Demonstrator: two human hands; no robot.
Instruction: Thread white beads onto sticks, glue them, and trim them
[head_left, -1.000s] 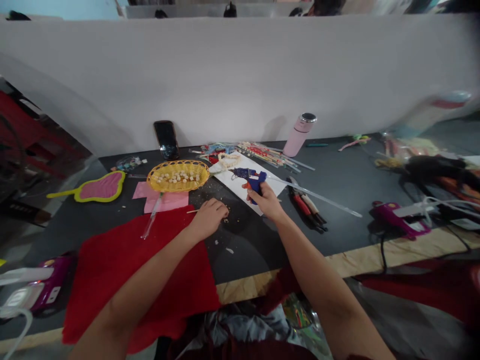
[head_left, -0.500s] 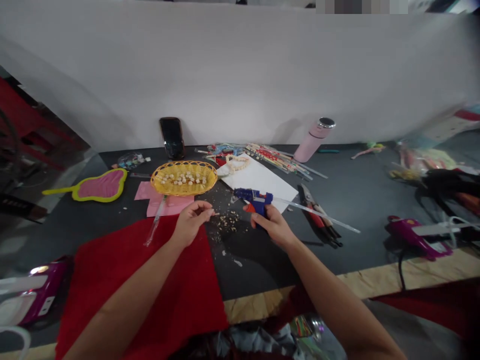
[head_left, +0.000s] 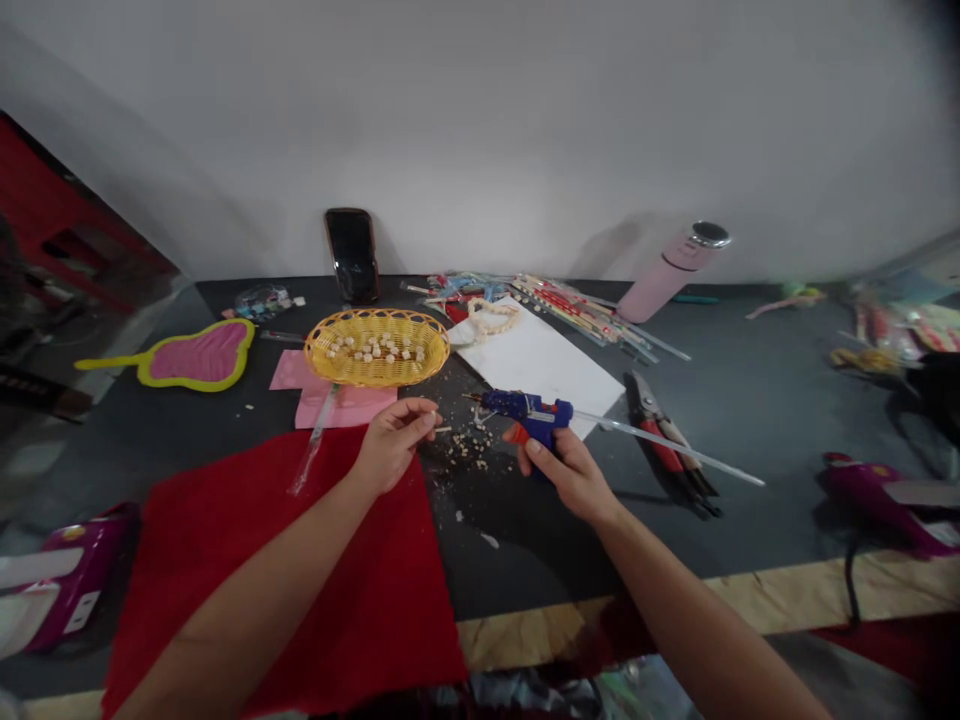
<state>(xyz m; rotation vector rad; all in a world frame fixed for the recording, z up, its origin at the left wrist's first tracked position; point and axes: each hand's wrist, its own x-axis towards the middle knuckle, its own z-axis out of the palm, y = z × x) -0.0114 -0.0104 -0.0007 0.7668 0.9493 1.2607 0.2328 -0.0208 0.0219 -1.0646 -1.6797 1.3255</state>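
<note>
Pinching and gripping over a dark, crumb-strewn tabletop (head_left: 525,555)
Near a woven yellow oval basket (head_left: 360,372), the left hand (head_left: 391,445) is pinching a thin pale stick (head_left: 444,429); the right hand (head_left: 566,470) is wrapping around an orange-triggered blue plastic glue gun (head_left: 529,408), its clear rod (head_left: 735,473) jutting behind.

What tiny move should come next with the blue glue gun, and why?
Probably bring the small pale piece a little closer to the blue glue gun's tip. The left grip pinches that piece, the right grip holds the gun with its nozzle pointing left, and there is a gap between nozzle and piece.
</note>
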